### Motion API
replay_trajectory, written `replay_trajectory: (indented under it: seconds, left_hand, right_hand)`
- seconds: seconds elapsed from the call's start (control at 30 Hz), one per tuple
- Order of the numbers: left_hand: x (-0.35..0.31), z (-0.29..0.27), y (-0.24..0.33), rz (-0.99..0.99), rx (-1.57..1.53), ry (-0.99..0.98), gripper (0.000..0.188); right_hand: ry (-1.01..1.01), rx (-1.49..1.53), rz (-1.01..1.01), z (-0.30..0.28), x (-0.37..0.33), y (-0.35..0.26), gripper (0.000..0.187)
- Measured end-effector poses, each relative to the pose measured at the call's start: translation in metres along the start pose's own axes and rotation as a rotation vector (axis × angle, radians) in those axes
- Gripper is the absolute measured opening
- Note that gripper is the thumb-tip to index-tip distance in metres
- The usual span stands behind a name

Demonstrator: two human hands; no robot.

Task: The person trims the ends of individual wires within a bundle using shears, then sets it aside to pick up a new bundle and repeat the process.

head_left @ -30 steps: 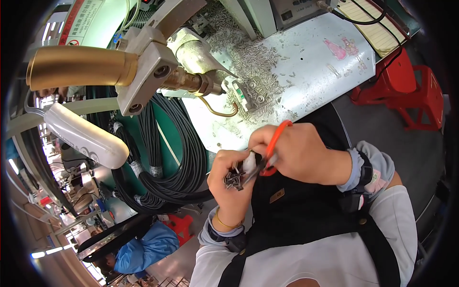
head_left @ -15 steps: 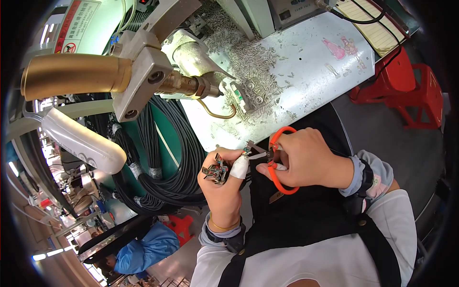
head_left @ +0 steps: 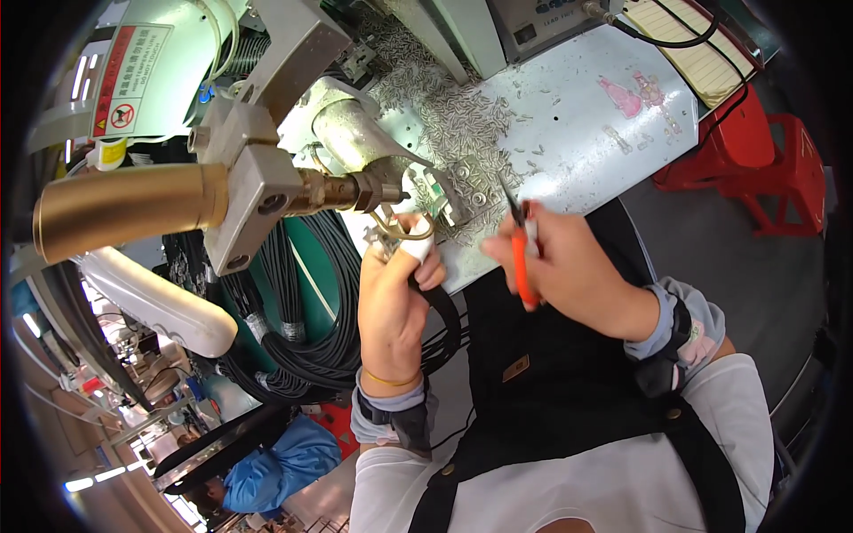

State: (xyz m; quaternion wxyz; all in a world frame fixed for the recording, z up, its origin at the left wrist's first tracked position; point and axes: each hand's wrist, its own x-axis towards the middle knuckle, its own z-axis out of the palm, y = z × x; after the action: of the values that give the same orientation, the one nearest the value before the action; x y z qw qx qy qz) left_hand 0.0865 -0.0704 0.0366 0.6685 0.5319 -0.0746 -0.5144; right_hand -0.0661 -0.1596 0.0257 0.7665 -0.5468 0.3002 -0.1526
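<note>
My left hand is raised to the machine's nozzle and pinches the bare metal end of a black cable just under the tip; the forefinger wears a white finger cot. The cable drops behind that hand toward the coils below. My right hand grips small orange-handled cutters, blades pointing up over the bench edge, a hand's width to the right of the left hand.
A grey metal bench carries a heap of small metal scraps. A brass cylinder and a grey block stick out at left. Bundled black cables hang below. Red stools stand at right.
My left hand has lifted the cable end from my lap up to the nozzle. My right hand has drawn the cutters away from it and raised them toward the bench edge.
</note>
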Motion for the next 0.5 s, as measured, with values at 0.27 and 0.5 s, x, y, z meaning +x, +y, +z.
replay_trajectory:
  seconds: [0.27,0.5]
  left_hand:
    - [0.017,-0.003,0.009,-0.032,0.074,-0.058,0.013]
    - [0.018,-0.005,0.012,-0.056,0.047,-0.047,0.018]
  right_hand:
    - [0.014,-0.195,-0.113,0.0,0.053,-0.014,0.017]
    - [0.076,-0.347,-0.274,0.001,0.059,-0.002,0.014]
